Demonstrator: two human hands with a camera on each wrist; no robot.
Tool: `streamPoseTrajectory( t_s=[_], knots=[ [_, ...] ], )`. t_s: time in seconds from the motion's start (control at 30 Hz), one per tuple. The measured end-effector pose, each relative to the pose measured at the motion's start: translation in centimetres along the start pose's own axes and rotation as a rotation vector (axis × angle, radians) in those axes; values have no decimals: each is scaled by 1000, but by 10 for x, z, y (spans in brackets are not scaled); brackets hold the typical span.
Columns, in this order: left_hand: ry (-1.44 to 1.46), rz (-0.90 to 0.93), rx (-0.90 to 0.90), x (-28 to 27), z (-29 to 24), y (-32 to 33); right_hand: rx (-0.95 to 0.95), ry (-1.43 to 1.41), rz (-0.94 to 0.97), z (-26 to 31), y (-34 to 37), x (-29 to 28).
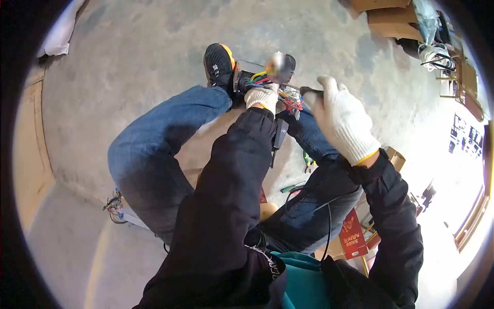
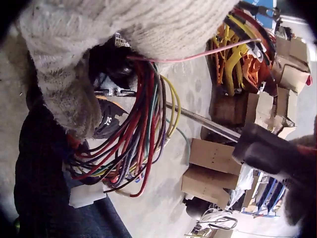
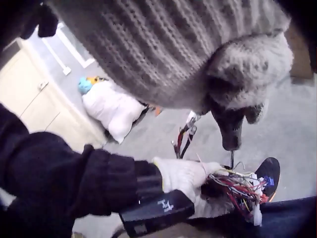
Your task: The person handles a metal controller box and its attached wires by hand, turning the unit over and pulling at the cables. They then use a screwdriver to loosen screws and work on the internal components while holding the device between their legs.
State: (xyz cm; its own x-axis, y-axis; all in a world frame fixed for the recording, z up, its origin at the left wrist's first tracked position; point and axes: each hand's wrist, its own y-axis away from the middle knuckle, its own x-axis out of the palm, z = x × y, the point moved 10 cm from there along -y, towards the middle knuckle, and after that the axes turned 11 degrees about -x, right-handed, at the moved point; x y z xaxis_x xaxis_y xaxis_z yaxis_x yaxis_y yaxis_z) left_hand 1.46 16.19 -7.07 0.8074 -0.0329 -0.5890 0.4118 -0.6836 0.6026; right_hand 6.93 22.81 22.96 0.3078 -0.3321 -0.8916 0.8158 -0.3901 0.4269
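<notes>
The white-gloved left hand [image 1: 262, 98] grips a dark component with a bundle of coloured wires [image 2: 143, 124], between the person's feet. A white connector [image 2: 86, 195] hangs at the bundle's end in the left wrist view. The gloved right hand [image 1: 346, 121] holds a screwdriver by its dark handle [image 3: 230, 130], to the right of the left hand. The metal shaft [image 2: 208, 123] runs from the handle towards the component. Its tip is hidden behind the wires and the left glove.
Green-handled pliers [image 1: 307, 160] and a green tool [image 1: 292, 187] lie on the floor by the right leg. A red box [image 1: 353, 236] stands beyond that leg. Loose wires [image 1: 114, 207] lie at the left. Cardboard boxes [image 2: 210, 171] and coiled white cable [image 1: 436, 56] are farther off.
</notes>
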Motion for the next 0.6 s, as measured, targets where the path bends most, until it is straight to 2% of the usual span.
streamPoseTrajectory(
  t_s=[0.07,0.1,0.13,0.23,0.3,0.33,0.37,0.4,0.43,0.47,0.5,0.53,0.57,0.6],
  knots=[
    [313,187,-385,19,30,-9,-52,-36,-37,18,5,-12],
    [22,16,-59,8,12,2,-202,36,-96,30,7,-12],
    [-95,43,-6,-29,-18,29,-201,30,-93,33,7,-9],
    [2,-11,-20,-39,-21,26,-215,59,-42,41,2,-3],
    [3,75,-128,-30,-13,26,-66,-50,-124,24,-3,-4],
    [2,73,-125,-29,-13,27,12,-104,-170,15,-4,-7],
    [90,50,-155,-28,-9,26,61,-139,-135,8,-7,-5],
    [179,27,-185,-27,-4,22,63,-135,-142,9,-5,-11],
    [324,196,-371,-28,-5,24,-40,-89,-128,20,-1,-18],
    [327,191,-371,-41,-9,29,-146,-42,-111,30,0,-20],
    [92,154,-201,-53,-24,39,-249,131,-103,37,2,-13],
    [-142,123,-31,-50,-36,49,-251,125,-90,39,4,-9],
    [-100,-1,-33,-49,-29,38,-211,130,-34,37,4,-1],
    [-98,-2,-37,-38,-21,29,-173,139,15,33,3,4]
  ],
)
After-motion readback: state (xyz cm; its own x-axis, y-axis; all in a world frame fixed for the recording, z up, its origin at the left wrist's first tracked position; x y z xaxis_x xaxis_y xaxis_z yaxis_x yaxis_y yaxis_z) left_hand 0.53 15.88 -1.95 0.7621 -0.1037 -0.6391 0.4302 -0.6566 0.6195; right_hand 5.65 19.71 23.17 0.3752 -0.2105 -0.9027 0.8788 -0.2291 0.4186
